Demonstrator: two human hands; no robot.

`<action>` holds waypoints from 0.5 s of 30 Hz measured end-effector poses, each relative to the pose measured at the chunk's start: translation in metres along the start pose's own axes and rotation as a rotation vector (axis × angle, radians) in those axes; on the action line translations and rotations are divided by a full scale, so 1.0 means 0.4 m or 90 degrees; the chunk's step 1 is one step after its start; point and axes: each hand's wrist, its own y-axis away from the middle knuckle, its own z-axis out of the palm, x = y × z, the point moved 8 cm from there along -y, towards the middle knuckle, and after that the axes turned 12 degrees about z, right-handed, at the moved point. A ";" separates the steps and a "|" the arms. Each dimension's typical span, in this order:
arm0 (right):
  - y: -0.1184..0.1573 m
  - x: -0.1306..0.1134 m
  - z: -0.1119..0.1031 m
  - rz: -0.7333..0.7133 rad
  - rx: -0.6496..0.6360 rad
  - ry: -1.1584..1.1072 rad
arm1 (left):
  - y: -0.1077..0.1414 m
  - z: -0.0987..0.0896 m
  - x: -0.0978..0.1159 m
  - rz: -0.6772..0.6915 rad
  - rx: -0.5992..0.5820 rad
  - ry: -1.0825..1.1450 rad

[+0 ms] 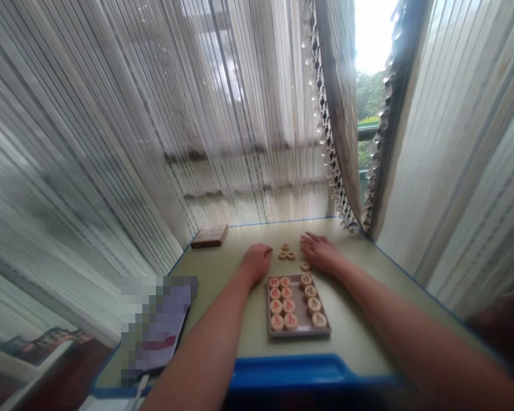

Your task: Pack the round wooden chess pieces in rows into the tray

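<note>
Several loose round Chinese chess pieces lie in a small cluster between my two hands. Left of that cluster, my left hand rests on the table with its fingers curled in; anything inside them is hidden. My right hand lies palm down on the other side, fingers spread and stretched. Close to its wrist sits one single chess piece. Nearer to me is a shallow open box. Red-marked pieces form two columns at its left, and dark-marked pieces form one column at its right, with a gap between.
A flat box stands at the table's back left corner. On the left edge lies a pixelated, flat device with a white cable. The pale green table has a blue rim, and striped curtains hang around it.
</note>
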 end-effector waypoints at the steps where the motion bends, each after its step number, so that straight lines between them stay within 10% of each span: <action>1: 0.001 0.001 0.020 -0.013 -0.032 0.001 | 0.001 0.001 0.003 0.006 -0.006 -0.012; 15: -0.010 0.006 -0.002 0.013 -0.025 -0.028 | 0.004 -0.003 -0.004 -0.020 0.005 0.021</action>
